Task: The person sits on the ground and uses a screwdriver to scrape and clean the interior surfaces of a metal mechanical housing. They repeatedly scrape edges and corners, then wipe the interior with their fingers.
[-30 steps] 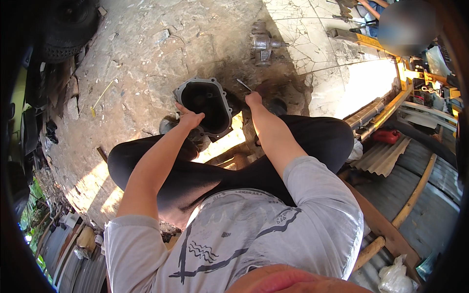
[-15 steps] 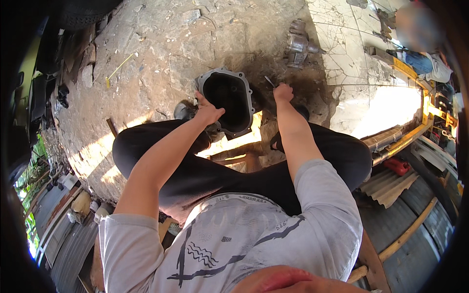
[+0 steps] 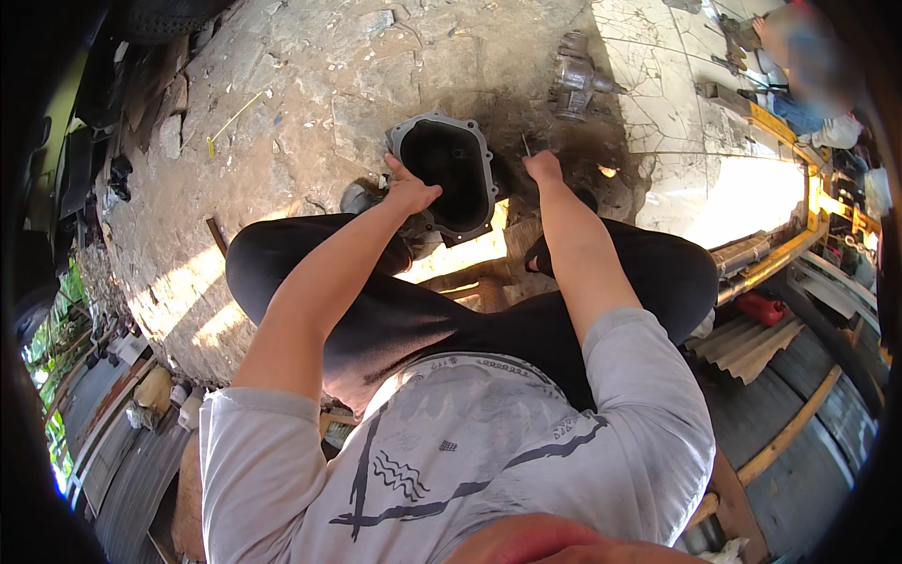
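Housing (image 3: 449, 169) of grey metal sits at upper centre, opening toward the camera, its interior too dark to make out. The left hand (image 3: 413, 195) grips its lower-left rim, thumb over the edge and forefinger stretched along the outside; the other fingers are mostly hidden beneath the hand. Just right of the housing, the right hand (image 3: 543, 167) is curled closed around a thin tool (image 3: 526, 143); only a short end shows, so its kind cannot be told. The upper-left edge cuts off a dark tyre (image 3: 174, 21); a co-worker (image 3: 816, 80) at upper right is blurred.
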`<state>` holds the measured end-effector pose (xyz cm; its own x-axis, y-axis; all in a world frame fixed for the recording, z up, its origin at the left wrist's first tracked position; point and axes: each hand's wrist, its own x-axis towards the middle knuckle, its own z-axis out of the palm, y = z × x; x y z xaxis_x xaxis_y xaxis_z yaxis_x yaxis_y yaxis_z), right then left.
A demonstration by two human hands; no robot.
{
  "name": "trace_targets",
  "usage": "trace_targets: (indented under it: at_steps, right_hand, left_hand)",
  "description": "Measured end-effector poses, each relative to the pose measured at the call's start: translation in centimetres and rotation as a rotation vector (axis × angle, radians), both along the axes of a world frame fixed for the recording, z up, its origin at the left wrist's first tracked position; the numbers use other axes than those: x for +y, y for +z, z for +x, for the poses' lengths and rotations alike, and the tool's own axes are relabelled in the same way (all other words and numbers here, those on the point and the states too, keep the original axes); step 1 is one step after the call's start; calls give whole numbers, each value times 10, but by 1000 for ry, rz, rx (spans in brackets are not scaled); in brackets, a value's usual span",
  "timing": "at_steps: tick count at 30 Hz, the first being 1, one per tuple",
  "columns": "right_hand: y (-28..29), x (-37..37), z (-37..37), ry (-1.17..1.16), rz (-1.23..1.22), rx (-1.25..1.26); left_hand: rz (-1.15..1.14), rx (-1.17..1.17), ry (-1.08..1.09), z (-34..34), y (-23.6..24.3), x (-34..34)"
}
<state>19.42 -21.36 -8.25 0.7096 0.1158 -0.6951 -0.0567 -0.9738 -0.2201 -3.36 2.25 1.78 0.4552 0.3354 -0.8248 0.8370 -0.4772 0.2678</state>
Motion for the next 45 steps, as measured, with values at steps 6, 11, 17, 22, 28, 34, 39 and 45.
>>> trace_targets:
  at_steps: [6, 11, 17, 22, 28, 34, 39, 45]
  right_hand:
    - [2, -5, -10, -562, 367, 90]
    - [113, 24, -44, -806, 834, -16]
    - [175, 53, -66, -484, 932, -285]
    - [174, 74, -82, -143, 692, -495]
    - [130, 73, -119, 55, 645, -357]
    - [108, 110, -153, 377, 463, -198]
    - [10, 100, -149, 432, 433, -327]
    - [53, 125, -158, 636, 14, 31]
  left_hand:
    - [51, -64, -56, 3, -48, 7]
    - [-11, -30, -111, 7, -31, 0]
    - [-111, -85, -11, 5, -10, -2]
    - [-110, -101, 55, 8, 2, 0]
    - [-70, -79, 24, 16, 12, -12]
    - [39, -126, -775, -1, -66, 18]
    - [164, -181, -1060, 16, -52, -2]
    - [80, -145, -786, -10, -124, 23]
